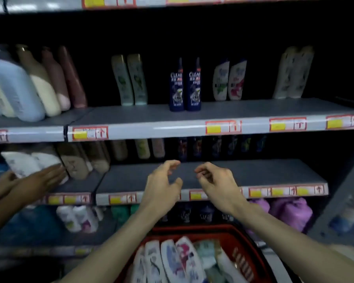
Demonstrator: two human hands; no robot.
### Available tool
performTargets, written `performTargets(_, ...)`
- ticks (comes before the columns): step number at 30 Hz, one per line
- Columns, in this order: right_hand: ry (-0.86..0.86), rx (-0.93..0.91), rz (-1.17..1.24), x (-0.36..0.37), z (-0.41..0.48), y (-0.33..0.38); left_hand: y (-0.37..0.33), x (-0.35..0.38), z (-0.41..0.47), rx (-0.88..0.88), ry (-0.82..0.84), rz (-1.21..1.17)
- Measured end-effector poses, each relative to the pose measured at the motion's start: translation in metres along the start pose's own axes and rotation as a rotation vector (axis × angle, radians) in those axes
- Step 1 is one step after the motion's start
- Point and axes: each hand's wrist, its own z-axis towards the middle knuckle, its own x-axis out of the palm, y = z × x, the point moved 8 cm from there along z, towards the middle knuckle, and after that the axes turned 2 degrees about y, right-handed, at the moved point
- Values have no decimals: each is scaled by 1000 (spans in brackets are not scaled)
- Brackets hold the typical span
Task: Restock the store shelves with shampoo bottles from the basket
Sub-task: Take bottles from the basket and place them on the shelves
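- The left hand (pixel 161 184) is raised in front of the person, with the fingers loosely bent and the thumb apart. It holds nothing.
- The right hand (pixel 215 180) is just beside the left hand, at the same height. Its fingers are also loosely bent and it holds nothing. The two hands do not touch.
- Behind both hands is the grey middle shelf (pixel 264 172), and its front edge with the price labels (pixel 278 190) passes behind the wrists.
- Below the hands, between the two forearms, stands the red basket (pixel 242 260). The shampoo bottles (pixel 172 260) lie inside it, mostly white, packed close side by side.
- Above the hands, on the upper shelf (pixel 243 108), two dark blue bottles (pixel 176 86) stand upright and touch each other. Two white bottles (pixel 236 82) stand to the right of them, and two pale green bottles (pixel 122 82) stand to the left.
- Far to the left of the left hand, another person's hand (pixel 39 180) lies flat with straight fingers against some white packs (pixel 23 162) on the neighbouring shelf.
- The picture is blurred, so most labels cannot be read.
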Motion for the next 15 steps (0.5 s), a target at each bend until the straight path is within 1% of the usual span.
performTargets(5, 241, 149, -67, 59, -59, -54, 84, 68, -65, -198, 249, 50)
performTargets(9, 465, 291, -111, 104, -107, -102, 136, 94, -101, -301, 400, 116)
performTargets(11, 518, 342, -104, 117, -126, -123, 158, 94, -113, -359, 438, 161)
performTargets(15, 552, 421, -89, 127, -150, -148, 191, 87, -127, -435, 506, 264)
